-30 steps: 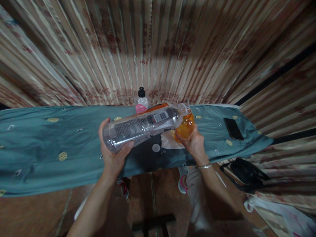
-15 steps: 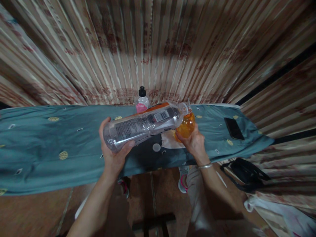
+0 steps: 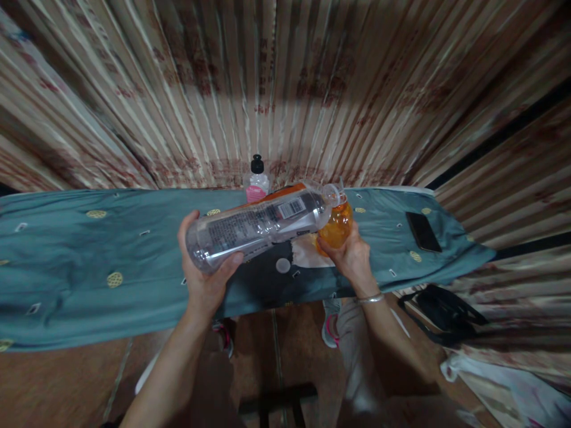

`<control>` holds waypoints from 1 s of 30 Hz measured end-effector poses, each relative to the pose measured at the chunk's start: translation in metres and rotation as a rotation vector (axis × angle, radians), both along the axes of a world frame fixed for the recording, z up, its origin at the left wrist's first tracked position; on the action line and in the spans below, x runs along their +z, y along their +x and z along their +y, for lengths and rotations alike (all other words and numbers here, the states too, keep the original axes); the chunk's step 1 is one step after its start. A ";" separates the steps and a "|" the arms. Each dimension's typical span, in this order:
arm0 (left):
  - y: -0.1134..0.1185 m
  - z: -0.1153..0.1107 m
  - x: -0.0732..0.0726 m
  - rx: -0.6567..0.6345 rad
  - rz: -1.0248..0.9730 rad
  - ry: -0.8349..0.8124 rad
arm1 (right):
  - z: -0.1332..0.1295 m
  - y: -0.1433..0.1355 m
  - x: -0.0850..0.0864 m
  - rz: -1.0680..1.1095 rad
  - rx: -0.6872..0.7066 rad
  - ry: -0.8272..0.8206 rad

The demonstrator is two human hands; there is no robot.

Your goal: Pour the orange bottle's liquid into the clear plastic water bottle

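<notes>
Long clear plastic bottle [image 3: 254, 229], held in the left hand [image 3: 201, 286], leans at the round orange plastic bottle's top [image 3: 338, 226], held in the right hand [image 3: 355, 255]; likely pouring, so hold both steady.

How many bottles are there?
3: a large clear bottle in the left hand, an orange bottle in the right hand, a black-capped bottle at the back of the table. Others may be hidden.

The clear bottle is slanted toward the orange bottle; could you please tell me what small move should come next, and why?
I'd probably tip the clear bottle slightly more with the left hand, while the right hand steadies the orange bottle: the clear neck sits at the orange bottle's top, though I can't tell whether liquid is flowing.
</notes>
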State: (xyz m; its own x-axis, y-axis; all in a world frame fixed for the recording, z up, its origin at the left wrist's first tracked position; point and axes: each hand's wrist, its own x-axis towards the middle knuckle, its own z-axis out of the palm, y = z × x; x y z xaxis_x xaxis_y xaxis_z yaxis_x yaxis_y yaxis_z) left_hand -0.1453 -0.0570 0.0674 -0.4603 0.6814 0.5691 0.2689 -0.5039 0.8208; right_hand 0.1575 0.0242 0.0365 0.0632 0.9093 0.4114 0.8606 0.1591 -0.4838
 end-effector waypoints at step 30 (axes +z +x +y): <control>0.003 -0.002 0.006 0.051 0.042 -0.035 | 0.000 0.001 0.000 0.029 0.015 0.005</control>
